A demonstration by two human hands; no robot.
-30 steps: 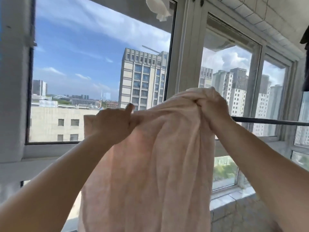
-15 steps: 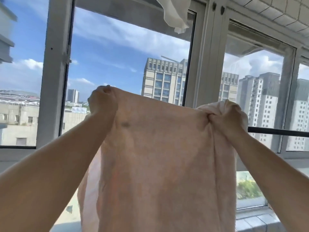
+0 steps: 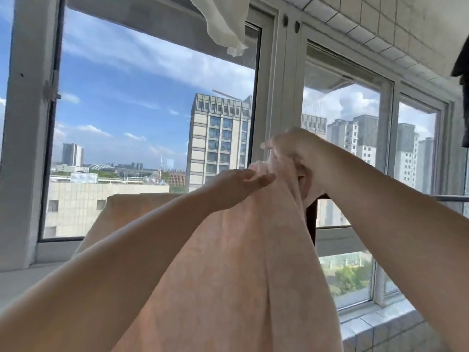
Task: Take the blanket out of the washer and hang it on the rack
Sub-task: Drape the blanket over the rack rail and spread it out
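Note:
The pale pink blanket [image 3: 236,270] hangs in front of me, bunched at the top and spreading wide below. My right hand [image 3: 297,153] grips the gathered top edge of the blanket, fingers curled round the cloth, above the near end of the dark rack rail [image 3: 446,198]. My left hand [image 3: 238,185] lies flat with straight fingers against the blanket just left of that bunch. A loose corner of the blanket droops at the left [image 3: 119,207]. The rail runs off to the right; its near end is hidden behind the blanket and my right hand.
Large windows [image 3: 152,118] with white frames fill the view, with city buildings outside. A white cloth [image 3: 228,24] hangs from above at the top centre. A dark garment [image 3: 463,72] hangs at the right edge. A tiled ledge [image 3: 380,323] runs below the right windows.
My left hand let go of the blanket's left corner and moved right beside my right hand, fingers now straight. The spread top edge collapsed into a bunch and the left corner dropped.

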